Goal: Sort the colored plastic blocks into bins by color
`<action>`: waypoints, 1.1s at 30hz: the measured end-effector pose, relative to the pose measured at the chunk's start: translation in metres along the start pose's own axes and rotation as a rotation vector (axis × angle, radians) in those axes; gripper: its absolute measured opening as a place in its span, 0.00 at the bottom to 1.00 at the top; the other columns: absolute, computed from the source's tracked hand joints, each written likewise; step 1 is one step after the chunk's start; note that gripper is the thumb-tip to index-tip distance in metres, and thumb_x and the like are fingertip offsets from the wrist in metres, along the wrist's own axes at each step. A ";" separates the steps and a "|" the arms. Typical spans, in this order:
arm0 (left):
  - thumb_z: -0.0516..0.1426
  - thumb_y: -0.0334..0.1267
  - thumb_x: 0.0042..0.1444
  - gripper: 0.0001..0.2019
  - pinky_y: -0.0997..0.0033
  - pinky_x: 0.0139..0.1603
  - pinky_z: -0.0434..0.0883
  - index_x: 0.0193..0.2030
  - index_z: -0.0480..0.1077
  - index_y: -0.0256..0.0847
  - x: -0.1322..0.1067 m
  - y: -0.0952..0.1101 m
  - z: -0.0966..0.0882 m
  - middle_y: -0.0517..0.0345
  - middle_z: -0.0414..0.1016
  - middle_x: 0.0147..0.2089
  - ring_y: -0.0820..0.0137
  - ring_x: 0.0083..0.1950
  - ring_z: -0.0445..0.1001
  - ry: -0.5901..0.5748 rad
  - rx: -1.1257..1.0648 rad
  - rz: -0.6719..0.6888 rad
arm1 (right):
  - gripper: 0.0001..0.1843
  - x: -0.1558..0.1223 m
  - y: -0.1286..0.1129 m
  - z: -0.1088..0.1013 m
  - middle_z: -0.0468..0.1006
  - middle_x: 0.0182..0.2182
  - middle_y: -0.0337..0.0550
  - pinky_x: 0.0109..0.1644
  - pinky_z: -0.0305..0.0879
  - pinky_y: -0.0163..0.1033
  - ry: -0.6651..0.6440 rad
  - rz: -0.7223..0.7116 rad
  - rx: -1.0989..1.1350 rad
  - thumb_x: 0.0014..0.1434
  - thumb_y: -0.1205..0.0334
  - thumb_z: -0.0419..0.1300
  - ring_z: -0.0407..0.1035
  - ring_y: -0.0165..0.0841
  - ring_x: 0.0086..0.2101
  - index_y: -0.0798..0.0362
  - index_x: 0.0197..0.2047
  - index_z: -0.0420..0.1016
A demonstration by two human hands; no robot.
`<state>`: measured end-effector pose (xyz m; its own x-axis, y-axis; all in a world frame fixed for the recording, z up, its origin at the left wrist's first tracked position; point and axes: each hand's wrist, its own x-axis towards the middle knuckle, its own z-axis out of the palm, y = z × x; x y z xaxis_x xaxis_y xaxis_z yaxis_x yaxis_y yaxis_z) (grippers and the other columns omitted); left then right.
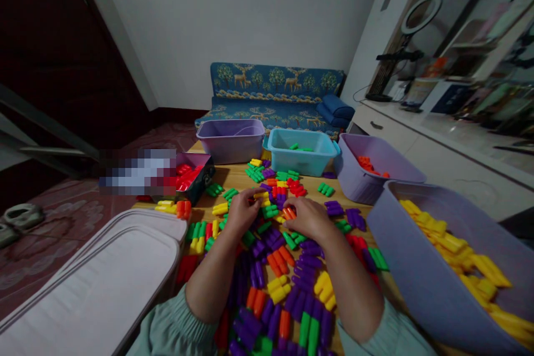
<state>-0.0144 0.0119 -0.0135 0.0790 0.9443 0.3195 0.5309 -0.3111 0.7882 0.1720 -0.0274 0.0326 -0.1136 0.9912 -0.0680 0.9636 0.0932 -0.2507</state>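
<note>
Both my hands rest over a pile of coloured plastic blocks [275, 267] spread on a low wooden table [237, 177]. My left hand [243, 212] is curled, its fingertips pinching a yellow block [262, 196] at the pile's middle. My right hand [306, 217] is curled over an orange block [288, 213], fingers closed on it. Purple, green, red and yellow blocks lie around and under both forearms.
A purple bin [421, 272] with yellow blocks stands at right, another purple bin [354, 178] with orange blocks behind it. A blue bin [301, 160] with green blocks, a purple bin [231, 142] and a dark box [200, 178] of red blocks line the back. A white case [95, 283] lies left.
</note>
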 end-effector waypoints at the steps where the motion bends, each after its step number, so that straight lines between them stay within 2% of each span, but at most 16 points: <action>1: 0.56 0.30 0.51 0.15 0.64 0.44 0.73 0.45 0.78 0.41 0.000 0.000 0.000 0.52 0.81 0.43 0.63 0.39 0.78 -0.004 -0.005 -0.001 | 0.20 0.001 0.001 0.001 0.79 0.41 0.43 0.43 0.63 0.41 0.027 0.013 -0.008 0.47 0.57 0.65 0.73 0.42 0.43 0.43 0.47 0.75; 5: 0.58 0.29 0.50 0.15 0.62 0.44 0.73 0.44 0.78 0.42 0.000 -0.001 0.001 0.53 0.81 0.42 0.62 0.38 0.78 0.013 -0.043 -0.003 | 0.21 0.004 0.004 0.002 0.75 0.46 0.48 0.48 0.62 0.42 0.099 -0.013 -0.028 0.51 0.66 0.61 0.69 0.41 0.47 0.46 0.50 0.74; 10: 0.58 0.31 0.50 0.14 0.66 0.39 0.72 0.44 0.78 0.42 -0.001 -0.001 0.002 0.53 0.81 0.38 0.64 0.35 0.76 0.018 -0.055 -0.013 | 0.21 0.002 0.000 0.006 0.72 0.47 0.45 0.53 0.60 0.43 0.098 -0.138 0.009 0.47 0.62 0.68 0.64 0.42 0.50 0.44 0.46 0.76; 14: 0.58 0.33 0.50 0.14 0.69 0.34 0.69 0.44 0.78 0.40 -0.003 0.002 0.002 0.55 0.80 0.31 0.67 0.30 0.74 -0.017 0.019 -0.005 | 0.18 0.001 -0.007 0.013 0.70 0.47 0.47 0.53 0.60 0.44 0.127 -0.099 -0.023 0.46 0.62 0.69 0.63 0.43 0.51 0.47 0.43 0.78; 18: 0.57 0.34 0.52 0.14 0.69 0.36 0.70 0.45 0.78 0.41 -0.003 0.000 0.002 0.54 0.80 0.34 0.66 0.33 0.75 -0.041 0.061 0.020 | 0.08 0.005 -0.006 0.015 0.72 0.45 0.49 0.54 0.60 0.42 0.170 -0.059 0.016 0.53 0.63 0.65 0.65 0.41 0.50 0.50 0.39 0.79; 20: 0.57 0.33 0.52 0.14 0.68 0.39 0.71 0.45 0.78 0.41 -0.002 -0.001 0.002 0.53 0.80 0.38 0.66 0.36 0.75 -0.019 0.069 0.050 | 0.06 0.008 -0.003 0.014 0.73 0.44 0.50 0.53 0.61 0.42 0.210 -0.027 0.069 0.56 0.62 0.61 0.67 0.41 0.49 0.52 0.38 0.78; 22: 0.57 0.32 0.52 0.14 0.66 0.44 0.71 0.44 0.78 0.40 -0.002 -0.002 0.001 0.51 0.79 0.42 0.64 0.41 0.76 0.036 0.063 0.098 | 0.07 0.013 -0.001 0.015 0.76 0.41 0.50 0.50 0.63 0.43 0.254 0.012 0.184 0.58 0.63 0.58 0.70 0.40 0.45 0.53 0.39 0.77; 24: 0.57 0.34 0.54 0.13 0.65 0.49 0.70 0.45 0.78 0.40 -0.002 0.000 0.001 0.50 0.78 0.45 0.64 0.46 0.75 0.076 0.024 0.145 | 0.08 0.018 0.000 0.019 0.78 0.37 0.47 0.46 0.66 0.42 0.279 0.032 0.400 0.58 0.63 0.56 0.72 0.39 0.40 0.52 0.39 0.75; 27: 0.56 0.40 0.58 0.13 0.63 0.53 0.69 0.46 0.77 0.40 -0.003 0.006 0.000 0.50 0.78 0.47 0.63 0.50 0.75 0.055 -0.071 0.191 | 0.08 0.025 -0.002 0.030 0.78 0.33 0.44 0.37 0.70 0.40 0.253 0.009 0.874 0.57 0.61 0.55 0.74 0.36 0.33 0.53 0.38 0.73; 29: 0.58 0.42 0.57 0.14 0.63 0.54 0.69 0.47 0.76 0.40 -0.004 0.010 0.000 0.50 0.79 0.48 0.62 0.51 0.75 0.017 -0.134 0.212 | 0.10 0.028 -0.006 0.036 0.78 0.31 0.43 0.33 0.71 0.39 0.214 -0.026 1.126 0.55 0.57 0.57 0.73 0.35 0.29 0.53 0.36 0.73; 33: 0.60 0.39 0.54 0.15 0.65 0.50 0.71 0.47 0.76 0.37 -0.005 0.013 0.001 0.49 0.80 0.46 0.62 0.47 0.77 -0.051 -0.244 0.176 | 0.15 0.027 -0.014 0.040 0.78 0.28 0.41 0.30 0.70 0.38 0.196 -0.038 1.282 0.48 0.51 0.62 0.72 0.32 0.25 0.53 0.34 0.73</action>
<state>-0.0068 0.0029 -0.0054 0.1975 0.8759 0.4402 0.2877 -0.4811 0.8282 0.1459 -0.0058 -0.0046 0.0065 0.9973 0.0732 0.0315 0.0730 -0.9968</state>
